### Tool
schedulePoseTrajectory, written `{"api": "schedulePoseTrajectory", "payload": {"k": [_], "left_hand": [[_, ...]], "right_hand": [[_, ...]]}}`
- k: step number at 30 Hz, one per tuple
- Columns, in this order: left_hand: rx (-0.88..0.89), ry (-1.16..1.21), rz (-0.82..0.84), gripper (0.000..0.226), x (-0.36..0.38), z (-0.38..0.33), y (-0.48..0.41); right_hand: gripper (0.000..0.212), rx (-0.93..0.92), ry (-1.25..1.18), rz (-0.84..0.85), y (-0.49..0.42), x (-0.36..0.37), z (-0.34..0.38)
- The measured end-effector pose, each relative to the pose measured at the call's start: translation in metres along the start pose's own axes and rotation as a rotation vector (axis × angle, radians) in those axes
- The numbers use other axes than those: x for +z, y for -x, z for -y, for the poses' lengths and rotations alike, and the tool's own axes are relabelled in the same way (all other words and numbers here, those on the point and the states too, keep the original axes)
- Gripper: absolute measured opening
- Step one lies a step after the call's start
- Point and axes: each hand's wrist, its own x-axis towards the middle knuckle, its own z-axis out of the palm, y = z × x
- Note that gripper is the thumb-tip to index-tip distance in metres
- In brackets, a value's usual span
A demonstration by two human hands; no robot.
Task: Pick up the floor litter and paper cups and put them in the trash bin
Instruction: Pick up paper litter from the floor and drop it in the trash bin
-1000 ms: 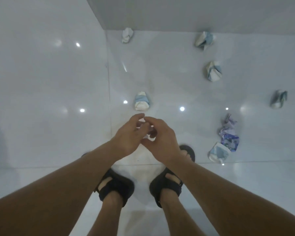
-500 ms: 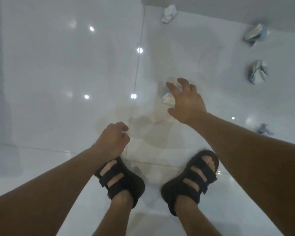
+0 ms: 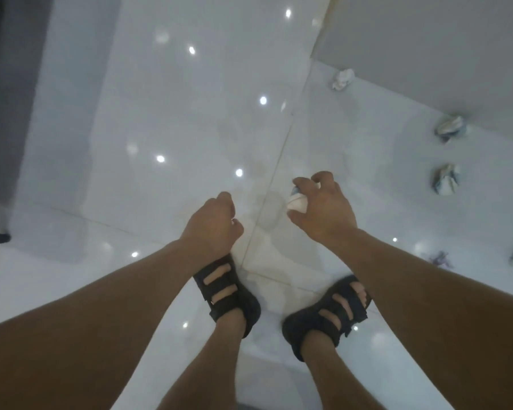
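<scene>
The crumpled white-and-blue paper cup [image 3: 296,203], only hovered over half a second ago, is now gripped by the right hand [image 3: 323,211], fingers [image 3: 302,182] curled round it, just right of the glossy white floor's [image 3: 160,113] seam. A small white scrap [image 3: 234,222] is kept pinched in the left hand [image 3: 211,223], same as before.

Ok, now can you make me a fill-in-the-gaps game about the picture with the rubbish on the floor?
1. The hand gripping the crumpled cup is the person's ____ one.
2. The sandals on both feet are ____ in colour.
3. The farthest paper ball lies right beside the grey ____.
4. The left hand curls round a small ____ scrap.
Missing words: right, black, wall, white.
</scene>
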Motion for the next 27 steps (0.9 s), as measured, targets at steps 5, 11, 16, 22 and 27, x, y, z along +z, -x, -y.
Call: {"api": "schedulePoseTrajectory", "payload": {"k": [5, 11, 16, 22, 27], "left_hand": [[-0.011, 0.095, 0.020, 0.019, -0.094, -0.013, 0.069], [-0.093, -0.004, -0.078, 0.015, -0.216, -0.006, 0.182], [-0.296, 0.145, -0.242, 0.015, -0.289, 0.005, 0.293], [-0.414, 0.298, -0.410, 0.006, -0.318, 0.025, 0.447], [-0.537, 0.394, -0.539, 0.003, -0.312, 0.057, 0.553]], "right_hand": [[0.062, -0.093, 0.017, 0.038, 0.049, -0.085, 0.084], [0.060, -0.226, 0.097, 0.052, 0.119, -0.182, 0.190], [0.061, -0.403, 0.166, 0.073, 0.190, -0.240, 0.280], [0.065, -0.662, 0.305, 0.135, 0.285, -0.276, 0.375], [0.063, -0.874, 0.474, 0.169, 0.357, -0.270, 0.449]]}}
